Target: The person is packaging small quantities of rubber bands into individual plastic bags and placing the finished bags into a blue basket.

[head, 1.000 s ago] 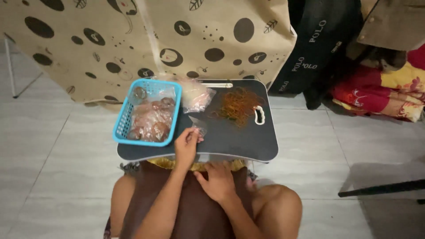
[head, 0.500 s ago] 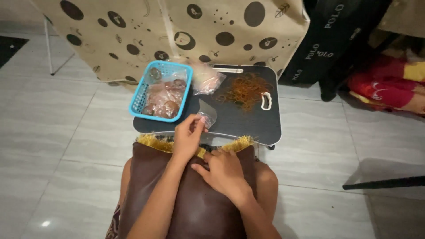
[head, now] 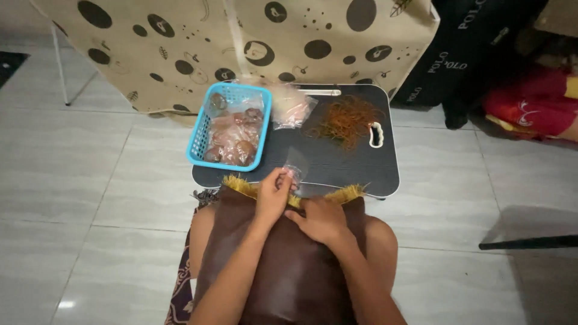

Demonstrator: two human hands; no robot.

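Observation:
My left hand [head: 274, 195] rests at the near edge of a small black lap table [head: 349, 168], its fingers pinching a small clear plastic bag [head: 295, 165]. My right hand [head: 322, 219] lies just to its right on a brown cushion [head: 289, 265] across my lap, fingers curled, touching the left hand. A blue plastic basket [head: 201, 129] on the table's left holds several small filled bags of brownish food. A clear bag of pale pieces [head: 291, 105] lies beside it. A heap of orange rubber bands [head: 346, 117] sits on the table's right half.
A beige cloth with dark dots [head: 241, 36] hangs behind the table. Dark bags [head: 469, 48] and red fabric [head: 530, 105] lie at the back right. Grey floor tiles surround me, and a dark bar [head: 530, 242] crosses the right edge.
The view has shifted lower and closer. My left hand has come back from the table's middle to its near edge with the small bag, and my right hand has moved up beside it.

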